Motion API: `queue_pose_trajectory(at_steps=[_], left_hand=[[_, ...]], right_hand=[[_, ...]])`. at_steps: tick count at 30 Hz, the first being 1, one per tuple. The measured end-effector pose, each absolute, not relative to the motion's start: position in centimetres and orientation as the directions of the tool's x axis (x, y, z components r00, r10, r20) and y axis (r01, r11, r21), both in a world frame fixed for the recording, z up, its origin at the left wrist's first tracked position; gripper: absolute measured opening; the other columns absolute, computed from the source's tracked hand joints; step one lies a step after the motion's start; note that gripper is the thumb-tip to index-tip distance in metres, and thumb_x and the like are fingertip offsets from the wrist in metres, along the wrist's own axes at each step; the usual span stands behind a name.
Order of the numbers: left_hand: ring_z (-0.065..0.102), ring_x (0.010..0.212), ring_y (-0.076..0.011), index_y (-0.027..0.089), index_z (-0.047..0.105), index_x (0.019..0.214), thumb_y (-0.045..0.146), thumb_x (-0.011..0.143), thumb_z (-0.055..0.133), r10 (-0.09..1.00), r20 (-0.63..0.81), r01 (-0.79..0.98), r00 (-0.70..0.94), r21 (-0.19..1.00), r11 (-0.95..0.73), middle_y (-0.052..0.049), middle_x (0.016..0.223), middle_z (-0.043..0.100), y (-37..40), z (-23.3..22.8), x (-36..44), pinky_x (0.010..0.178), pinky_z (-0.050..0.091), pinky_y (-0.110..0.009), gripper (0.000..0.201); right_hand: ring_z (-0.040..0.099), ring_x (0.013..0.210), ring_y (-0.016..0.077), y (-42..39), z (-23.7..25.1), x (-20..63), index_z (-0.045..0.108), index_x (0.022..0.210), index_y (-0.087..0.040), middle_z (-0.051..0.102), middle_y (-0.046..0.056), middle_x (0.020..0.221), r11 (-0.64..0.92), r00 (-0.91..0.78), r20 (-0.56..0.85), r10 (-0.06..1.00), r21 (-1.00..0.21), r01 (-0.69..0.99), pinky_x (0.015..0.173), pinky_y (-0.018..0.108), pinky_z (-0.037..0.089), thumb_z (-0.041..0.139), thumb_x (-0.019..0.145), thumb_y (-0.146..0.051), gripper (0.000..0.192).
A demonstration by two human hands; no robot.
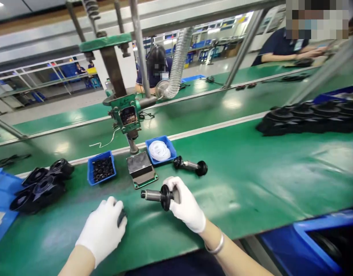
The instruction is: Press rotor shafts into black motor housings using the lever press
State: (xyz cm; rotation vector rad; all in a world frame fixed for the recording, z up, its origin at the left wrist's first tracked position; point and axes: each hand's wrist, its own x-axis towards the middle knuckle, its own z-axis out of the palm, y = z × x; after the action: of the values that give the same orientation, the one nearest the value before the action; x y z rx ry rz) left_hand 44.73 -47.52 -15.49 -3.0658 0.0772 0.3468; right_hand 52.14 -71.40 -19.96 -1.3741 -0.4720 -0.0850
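- A person in white gloves works at a green table (251, 184).
- The right hand (185, 205) is closed around one end of a shaft (157, 196), a metal rod with a black disc on it. The rod points left, held just above the table.
- The left hand (103, 229) rests palm down, fingers curled over a small black part (121, 217) that is mostly hidden.
- Just beyond the shaft stands a green press (127, 115) with a dark base plate (141, 168).
- Left of the plate is a blue bin (101, 167) of black rings; right of it a second bin (160, 149) holds white rings.
- A second shaft (190, 166) lies beside the white rings.
- Black housings (40, 186) are heaped at the far left, more (311, 117) at the far right.
- Other people sit behind the far belt.
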Motion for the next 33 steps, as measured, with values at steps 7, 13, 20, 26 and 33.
queue_pose_trajectory(at_steps=[7, 13, 20, 26, 33], left_hand=[[0.059, 0.083, -0.0272, 0.024, 0.061, 0.088, 0.04, 0.092, 0.042, -0.251, -0.242, -0.26, 0.937, -0.004, -0.966, -0.007, 0.092, 0.058, -52.0, -14.9, 47.1, 0.068, 0.045, -0.036, 0.025], [0.06, 0.092, -0.0236, 0.025, 0.064, 0.097, 0.037, 0.094, 0.044, -0.315, -0.117, -0.289, 0.942, 0.198, -0.937, -0.006, 0.102, 0.062, -51.2, -15.3, 46.8, 0.081, 0.048, -0.035, 0.023], [0.061, 0.105, -0.0258, 0.024, 0.064, 0.099, 0.042, 0.091, 0.052, 0.045, 0.187, -0.123, 0.981, 0.788, -0.603, -0.005, 0.111, 0.066, -48.8, -17.2, 45.2, 0.096, 0.047, -0.037, 0.023], [0.063, 0.104, -0.0264, 0.026, 0.066, 0.096, 0.043, 0.094, 0.047, 0.443, 0.163, -0.184, 0.882, 0.983, 0.006, -0.002, 0.107, 0.067, -50.7, -17.1, 44.8, 0.097, 0.049, -0.038, 0.025], [0.062, 0.102, -0.0252, 0.023, 0.066, 0.097, 0.04, 0.092, 0.054, 0.355, 0.381, -0.415, 0.854, 0.909, 0.023, -0.006, 0.105, 0.066, -51.7, -16.4, 45.1, 0.094, 0.05, -0.041, 0.021]], right_hand=[[0.041, 0.071, 0.015, -73.3, -19.7, 51.2, 0.036, 0.082, -0.024, 0.042, -0.001, 0.082, 0.184, 0.911, 0.387, 0.142, -0.915, 0.36, 0.064, 0.028, 0.04, 0.061, 0.069, -0.023, 0.028], [0.044, 0.069, 0.0136, -74.6, -19.2, 50.8, 0.038, 0.082, -0.023, 0.043, -0.002, 0.082, 0.329, 0.929, 0.347, 0.131, -0.899, 0.289, 0.059, 0.026, 0.044, 0.071, 0.071, -0.032, 0.036], [0.053, 0.052, 0.01, -74.6, -18.3, 50.2, 0.036, 0.09, -0.026, 0.048, -0.003, 0.091, 0.671, 0.956, 0.139, 0.259, -0.737, -0.074, 0.043, 0.025, 0.044, 0.076, 0.072, -0.041, 0.046], [0.05, 0.058, 0.0111, -74.1, -17.3, 49.5, 0.037, 0.089, -0.026, 0.045, -0.003, 0.091, 0.607, 0.938, 0.192, 0.288, -0.794, -0.024, 0.047, 0.025, 0.044, 0.074, 0.076, -0.046, 0.044], [0.04, 0.072, 0.0149, -72.8, -17.8, 48.5, 0.036, 0.084, -0.024, 0.042, -0.001, 0.085, 0.298, 0.877, 0.391, 0.278, -0.903, 0.309, 0.063, 0.027, 0.039, 0.063, 0.078, -0.026, 0.028]])
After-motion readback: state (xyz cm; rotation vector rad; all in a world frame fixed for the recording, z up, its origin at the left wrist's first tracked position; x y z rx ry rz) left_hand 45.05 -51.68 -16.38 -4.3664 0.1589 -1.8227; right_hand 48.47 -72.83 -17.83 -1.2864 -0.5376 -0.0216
